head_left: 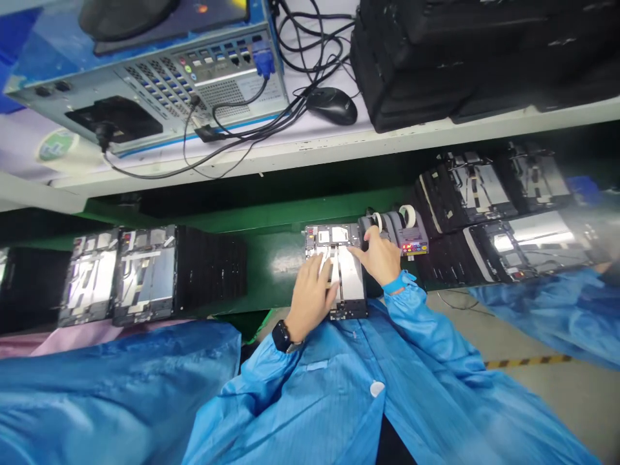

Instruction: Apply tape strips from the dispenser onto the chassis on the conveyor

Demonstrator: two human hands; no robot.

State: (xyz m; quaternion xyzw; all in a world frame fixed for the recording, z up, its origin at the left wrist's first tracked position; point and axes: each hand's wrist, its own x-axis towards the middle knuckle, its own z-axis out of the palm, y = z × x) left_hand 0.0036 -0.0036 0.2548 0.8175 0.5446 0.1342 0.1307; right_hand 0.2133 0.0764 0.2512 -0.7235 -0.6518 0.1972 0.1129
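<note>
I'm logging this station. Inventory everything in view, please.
Opened device: one, black and silver, centre
Tape dispenser: one, grey, right of it
Tape rolls: two visible, white, on dispenser
Other devices: many, black and silver, stacked both sides
Shelf: one, white, top
Computer case: one, blue and silver, shelf left
Cables: several, mostly black, around case
Mouse: one, black, on shelf
Bulky items: several, black, shelf right
Workbench: one, green, middle
Neighbours' clothing: count unclear, mostly blue, both sides
Watch: one, dark, left wrist
Wristband: one, blue, right wrist
Smock: one, blue, bottom
Left hand: one, bare, on opened device
Right hand: one, bare, at dispenser
</note>
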